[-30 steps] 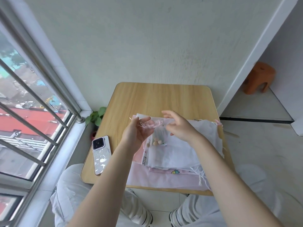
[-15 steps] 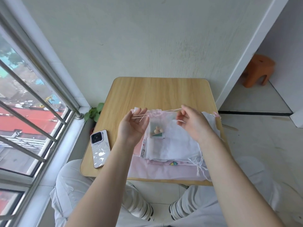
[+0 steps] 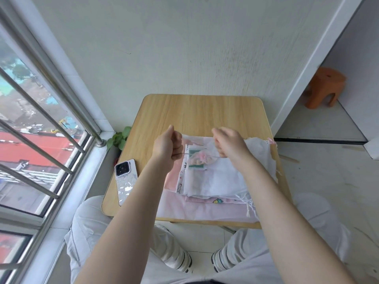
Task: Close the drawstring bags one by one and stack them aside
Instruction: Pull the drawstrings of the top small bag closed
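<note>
Over one wooden bench (image 3: 196,111), two hands, left hand (image 3: 167,147) and right hand (image 3: 229,145), pinch one gathered drawstring bag's (image 3: 202,158) cords.

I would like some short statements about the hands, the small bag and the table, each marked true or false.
1. Both hands pull the drawstring of the small bag. True.
2. The phone lies right of the pile of bags. False: it lies left of the pile.
3. The left hand is curled on a string. True.
4. The right hand rests flat on the table. False: it is raised, holding string.
</note>
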Demonstrator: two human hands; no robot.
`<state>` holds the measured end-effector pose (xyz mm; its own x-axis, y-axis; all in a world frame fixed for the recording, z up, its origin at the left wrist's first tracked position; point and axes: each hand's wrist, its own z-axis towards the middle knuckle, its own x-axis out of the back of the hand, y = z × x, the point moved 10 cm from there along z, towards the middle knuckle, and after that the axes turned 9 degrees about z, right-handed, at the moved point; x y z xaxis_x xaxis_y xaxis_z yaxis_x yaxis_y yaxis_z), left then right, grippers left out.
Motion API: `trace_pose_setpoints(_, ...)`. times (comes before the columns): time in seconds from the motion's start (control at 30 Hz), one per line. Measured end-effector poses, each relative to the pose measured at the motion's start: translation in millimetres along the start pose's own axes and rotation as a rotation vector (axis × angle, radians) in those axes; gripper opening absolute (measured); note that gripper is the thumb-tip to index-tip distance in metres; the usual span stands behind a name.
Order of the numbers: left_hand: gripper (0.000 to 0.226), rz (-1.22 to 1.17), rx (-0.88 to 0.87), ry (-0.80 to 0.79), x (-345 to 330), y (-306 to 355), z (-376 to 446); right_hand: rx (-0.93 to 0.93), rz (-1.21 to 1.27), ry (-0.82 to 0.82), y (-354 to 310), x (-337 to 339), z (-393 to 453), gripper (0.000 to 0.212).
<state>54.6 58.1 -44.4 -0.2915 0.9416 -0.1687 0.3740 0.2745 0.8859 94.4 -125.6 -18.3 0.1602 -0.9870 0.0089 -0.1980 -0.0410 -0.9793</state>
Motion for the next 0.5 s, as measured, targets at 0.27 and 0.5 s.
trace_pose_setpoints(0.27, 0.032, 0.217, -0.139, -0.056, -23.3, 23.6, -5.8, -0.105, -0.378, -0.385, 16.9, -60.8, -23.3, 0.020)
trace_pose_setpoints(0.5, 0.020, 0.299, -0.064, 0.147, 7.2, 7.6, -5.5, -0.101, -0.148, -0.249, 17.1, -46.9, -17.7, 0.024)
